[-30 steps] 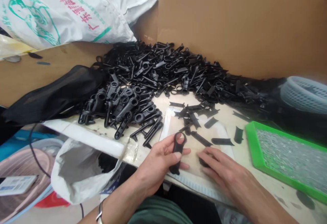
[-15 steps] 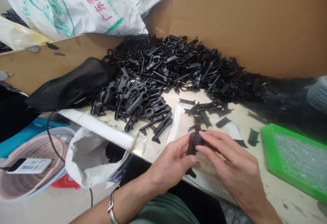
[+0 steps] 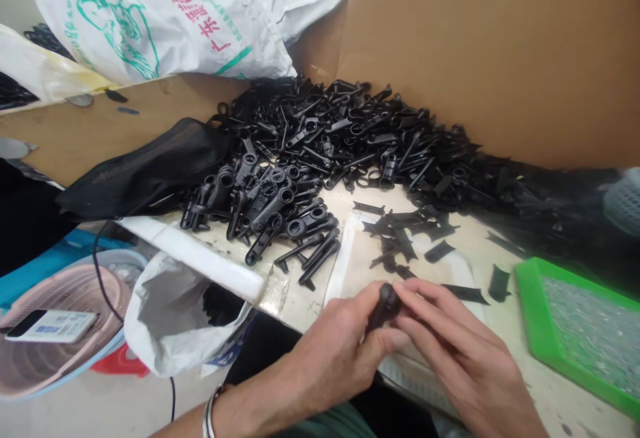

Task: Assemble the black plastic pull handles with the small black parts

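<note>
My left hand (image 3: 345,348) grips a black plastic ring-ended part (image 3: 383,306) at the near edge of the table. My right hand (image 3: 457,351) meets it from the right, its fingertips pinched on the part's round top end. Both hands hover over a pale sheet (image 3: 360,258) on the tabletop. Just beyond them lie several loose flat black strips (image 3: 440,251). A big heap of the same black parts (image 3: 325,145) fills the table's far side, with a smaller group (image 3: 265,211) on the left.
A green tray of small metal pieces (image 3: 580,325) sits at the right. Cardboard walls (image 3: 475,45) back the table. A black mesh bag (image 3: 145,171) lies left, a white open bag (image 3: 185,318) hangs below the edge, and a pink basket holding a phone (image 3: 50,325) stands on the floor.
My right hand rose from the sheet and closed onto the part in my left hand. The part's open ring is now covered. Both hands drew slightly nearer and lower.
</note>
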`<state>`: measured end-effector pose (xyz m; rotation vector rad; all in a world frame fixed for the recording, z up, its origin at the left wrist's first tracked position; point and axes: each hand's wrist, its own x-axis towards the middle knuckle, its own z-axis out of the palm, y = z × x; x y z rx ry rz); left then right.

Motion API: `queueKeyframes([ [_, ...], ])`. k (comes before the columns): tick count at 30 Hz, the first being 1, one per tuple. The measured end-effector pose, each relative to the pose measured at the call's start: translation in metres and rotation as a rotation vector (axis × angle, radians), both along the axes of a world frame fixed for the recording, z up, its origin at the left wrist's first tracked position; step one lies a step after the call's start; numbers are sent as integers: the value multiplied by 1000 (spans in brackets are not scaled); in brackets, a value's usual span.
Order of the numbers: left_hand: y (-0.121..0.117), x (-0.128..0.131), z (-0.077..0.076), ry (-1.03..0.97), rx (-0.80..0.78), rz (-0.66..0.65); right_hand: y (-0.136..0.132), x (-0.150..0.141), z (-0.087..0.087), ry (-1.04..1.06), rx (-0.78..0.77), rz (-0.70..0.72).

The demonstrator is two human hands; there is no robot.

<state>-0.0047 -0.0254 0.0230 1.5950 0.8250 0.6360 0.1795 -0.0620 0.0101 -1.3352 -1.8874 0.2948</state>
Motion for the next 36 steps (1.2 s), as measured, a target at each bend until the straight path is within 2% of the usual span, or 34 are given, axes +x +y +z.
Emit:
queueKeyframes([
  [3, 0, -2, 3, 12, -27, 13, -7, 9, 4, 222, -266, -37],
  [5, -3, -3, 2, -17, -50, -38, -9, 12, 7, 312, -402, -18],
  [8, -8, -4, -2, -49, -104, -139, -7, 7, 8, 292, -552, 113],
  [10, -9, -4, -6, -21, -98, -101, -3, -1, 6, 305, -608, 81],
  [12, -7, -5, -10, 19, -36, -9, 4, -11, 5, 352, -605, 24],
  [14, -2, -7, -11, 69, 44, 59, 13, -20, 6, 376, -598, 42],
  [17, 4, -17, -7, 160, 193, 124, 33, -24, 16, 321, -641, 200],
  [19, 7, -28, -4, 221, 341, 166, 50, -14, 23, 215, -683, 340],
  [21, 11, -43, -2, 263, 531, 247, 72, 8, 28, -5, -638, 318],
  [22, 13, -52, -2, 285, 626, 301, 85, 23, 28, -138, -578, 224],
  [23, 16, -61, -2, 313, 714, 356, 99, 40, 27, -333, -445, 20],
  [24, 19, -69, -2, 350, 793, 404, 113, 57, 25, -406, -382, -101],
  [26, 26, -82, -2, 470, 937, 447, 139, 88, 16, -498, -309, -227],
  [29, 37, -90, -2, 753, 1073, 426, 166, 115, -1, -601, -301, -258],
  [32, 45, -91, -6, 1014, 1033, 403, 176, 124, -12, -641, -309, -231],
  [34, 48, -93, -8, 1096, 1001, 381, 176, 127, -12, -636, -303, -226],
  [36, 50, -96, -6, 1094, 1014, 366, 171, 131, -7, -610, -284, -240],
])
